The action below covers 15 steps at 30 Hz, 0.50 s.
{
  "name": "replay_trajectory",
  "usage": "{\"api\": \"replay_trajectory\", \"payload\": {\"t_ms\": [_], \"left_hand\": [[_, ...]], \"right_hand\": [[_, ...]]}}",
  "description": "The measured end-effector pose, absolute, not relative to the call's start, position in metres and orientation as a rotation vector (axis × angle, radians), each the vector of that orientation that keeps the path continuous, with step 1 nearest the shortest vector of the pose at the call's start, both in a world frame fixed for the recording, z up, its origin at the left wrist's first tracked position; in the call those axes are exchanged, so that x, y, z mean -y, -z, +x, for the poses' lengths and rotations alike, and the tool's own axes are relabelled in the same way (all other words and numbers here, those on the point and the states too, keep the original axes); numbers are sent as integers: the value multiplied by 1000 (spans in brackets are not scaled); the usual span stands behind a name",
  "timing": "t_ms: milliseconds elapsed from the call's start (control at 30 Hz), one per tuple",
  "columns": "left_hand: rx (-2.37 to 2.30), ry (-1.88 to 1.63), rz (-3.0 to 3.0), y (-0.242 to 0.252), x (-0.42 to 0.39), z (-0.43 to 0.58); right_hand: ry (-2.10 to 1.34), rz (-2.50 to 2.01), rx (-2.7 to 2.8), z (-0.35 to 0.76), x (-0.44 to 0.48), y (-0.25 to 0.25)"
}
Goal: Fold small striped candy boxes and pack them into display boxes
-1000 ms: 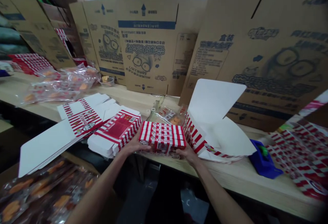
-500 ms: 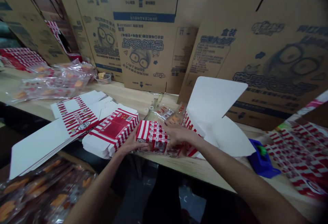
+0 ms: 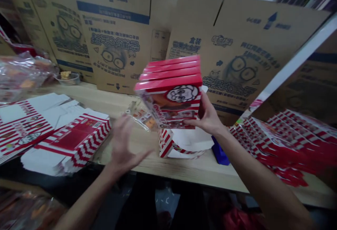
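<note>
My right hand (image 3: 207,117) grips a row of several small red boxes (image 3: 171,93) pressed together, lifted and tilted above the table. Each has striped sides, and a cartoon face shows on the nearest one. Behind and below them stands a striped carton (image 3: 184,144) with its white inside showing, partly covered by the held boxes. Fingers spread and slightly blurred, my left hand (image 3: 125,149) holds nothing and hovers left of the boxes. A clear packet (image 3: 143,117) with orange-brown contents lies on the table beyond it.
Flat striped cartons (image 3: 76,135) are stacked at the left, near bagged snacks (image 3: 23,72) and a small clear tub (image 3: 67,78). Large cardboard boxes (image 3: 113,44) wall the back. A blue tape dispenser (image 3: 220,152) and piled red-striped boxes (image 3: 284,142) stand to the right.
The small boxes have risen off the table in my right hand. My left hand has let go of them and opened. The camera view has turned right.
</note>
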<state>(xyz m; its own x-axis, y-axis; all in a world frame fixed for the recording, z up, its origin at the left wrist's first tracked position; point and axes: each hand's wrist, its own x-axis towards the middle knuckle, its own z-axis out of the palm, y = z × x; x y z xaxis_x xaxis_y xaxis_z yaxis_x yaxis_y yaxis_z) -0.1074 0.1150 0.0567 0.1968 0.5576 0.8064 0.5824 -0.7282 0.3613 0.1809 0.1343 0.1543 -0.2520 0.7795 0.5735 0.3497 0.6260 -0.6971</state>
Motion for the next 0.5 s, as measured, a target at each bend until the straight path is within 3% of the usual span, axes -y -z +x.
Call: {"api": "replay_trajectory", "payload": {"t_ms": [100, 233, 500], "left_hand": [[743, 1227, -2723, -21, -140, -50], [669, 844, -2904, 1, -174, -25], [657, 891, -2908, -2, -174, -11]], "right_hand": [[-669, -965, 1597, 224, -135, -127], [-803, -1118, 1375, 255, -135, -98], [-810, -1077, 1181, 263, -139, -94]]}}
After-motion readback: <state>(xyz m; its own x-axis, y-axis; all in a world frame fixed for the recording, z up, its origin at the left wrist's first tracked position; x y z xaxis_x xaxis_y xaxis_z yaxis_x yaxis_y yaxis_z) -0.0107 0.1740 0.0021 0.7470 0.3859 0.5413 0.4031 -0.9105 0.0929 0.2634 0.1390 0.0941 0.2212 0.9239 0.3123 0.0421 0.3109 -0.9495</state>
